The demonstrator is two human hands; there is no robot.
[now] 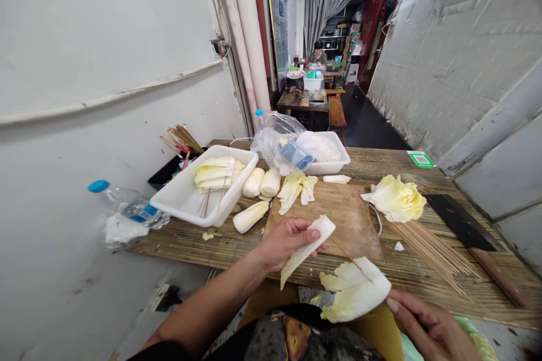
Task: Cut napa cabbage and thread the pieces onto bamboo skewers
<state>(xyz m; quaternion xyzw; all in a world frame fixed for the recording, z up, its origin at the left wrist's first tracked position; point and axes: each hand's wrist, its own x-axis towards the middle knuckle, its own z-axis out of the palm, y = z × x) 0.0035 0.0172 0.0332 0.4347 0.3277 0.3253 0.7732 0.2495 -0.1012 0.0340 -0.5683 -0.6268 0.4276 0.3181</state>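
My left hand is closed on a strip of cabbage leaf at the near edge of the wooden cutting board. My right hand is closed on a thin bamboo skewer that carries folded pale cabbage leaves just in front of the table edge. The skewer's tip points up and left toward the strip in my left hand.
A white tray holds skewered leaves, with cabbage stems beside it. Loose skewers, a cabbage head piece and a cleaver lie to the right. A water bottle and a white basket stand behind. A person sits far back.
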